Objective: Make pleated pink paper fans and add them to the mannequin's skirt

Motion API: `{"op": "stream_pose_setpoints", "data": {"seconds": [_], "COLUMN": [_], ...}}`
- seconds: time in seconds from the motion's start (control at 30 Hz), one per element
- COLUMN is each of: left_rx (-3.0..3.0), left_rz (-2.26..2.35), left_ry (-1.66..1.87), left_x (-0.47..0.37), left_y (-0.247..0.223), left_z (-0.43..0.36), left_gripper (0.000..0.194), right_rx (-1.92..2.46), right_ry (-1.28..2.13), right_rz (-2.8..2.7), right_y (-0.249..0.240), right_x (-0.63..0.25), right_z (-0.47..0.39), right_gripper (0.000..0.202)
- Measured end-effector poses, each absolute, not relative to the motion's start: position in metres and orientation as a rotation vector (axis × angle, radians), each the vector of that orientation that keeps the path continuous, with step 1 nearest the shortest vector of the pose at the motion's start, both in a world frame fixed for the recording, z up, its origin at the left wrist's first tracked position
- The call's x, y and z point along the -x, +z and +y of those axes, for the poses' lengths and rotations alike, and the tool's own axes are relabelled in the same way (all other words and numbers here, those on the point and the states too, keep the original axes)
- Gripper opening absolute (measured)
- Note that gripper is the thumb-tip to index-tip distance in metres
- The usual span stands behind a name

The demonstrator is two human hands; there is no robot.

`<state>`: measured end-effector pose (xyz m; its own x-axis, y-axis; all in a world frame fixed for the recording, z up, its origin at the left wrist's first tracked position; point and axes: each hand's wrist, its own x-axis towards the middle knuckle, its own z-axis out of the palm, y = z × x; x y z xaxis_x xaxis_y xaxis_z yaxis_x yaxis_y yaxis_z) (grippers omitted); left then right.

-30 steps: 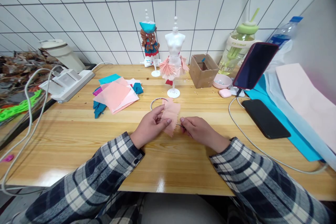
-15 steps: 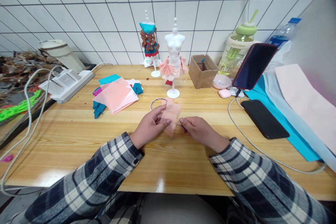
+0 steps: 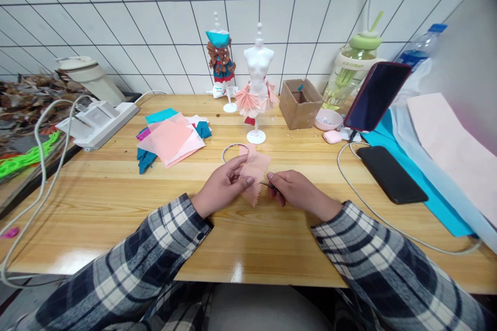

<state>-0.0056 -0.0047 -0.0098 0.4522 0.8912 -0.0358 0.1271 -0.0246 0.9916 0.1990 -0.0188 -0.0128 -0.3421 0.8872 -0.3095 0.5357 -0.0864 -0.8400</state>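
Note:
A piece of peach crepe-like paper with a jagged, fringed right edge is pinched between the thumb and fingers of my left hand. My right hand is closed around small scissors, mostly hidden in the fingers. Their thin dark tips point left at the fringed edge. Just beyond my left fingers is a thin pale ring, partly hidden by hand and paper. Farther back stands a white mannequin on a round base, with ruffled peach pieces around its hips.
Behind is a second dressed mannequin. Coloured sheets lie at left near a power strip. To the right are a cardboard box, pink bowl, propped phone, flat phone, cable and bottles.
The scissors tips have drawn back slightly to the right, and more of the scissors shows at my right fingers. The paper's fringed edge has shifted a little right. My left hand keeps its grip.

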Motion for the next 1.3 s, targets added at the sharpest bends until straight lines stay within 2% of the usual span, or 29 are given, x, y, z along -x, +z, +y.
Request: {"op": "stream_pose_setpoints", "data": {"seconds": [0.67,1.3], "left_rx": [-1.486,-1.697], "left_rz": [0.826,0.929], "left_ry": [0.746,0.769], "left_x": [0.0075,0.0104], "left_y": [-0.0126,-0.018], "left_z": [-0.0051,-0.0049], "left_gripper": [0.06,0.058], "right_rx": [1.524,1.516], "right_ry": [1.361,1.347], "right_rz": [-1.991,-2.05], "right_y": [-0.0093,-0.0086], "right_x": [-0.2062,-0.2056], "right_z": [-0.018,-0.0182], "right_gripper": [0.047,0.048]}}
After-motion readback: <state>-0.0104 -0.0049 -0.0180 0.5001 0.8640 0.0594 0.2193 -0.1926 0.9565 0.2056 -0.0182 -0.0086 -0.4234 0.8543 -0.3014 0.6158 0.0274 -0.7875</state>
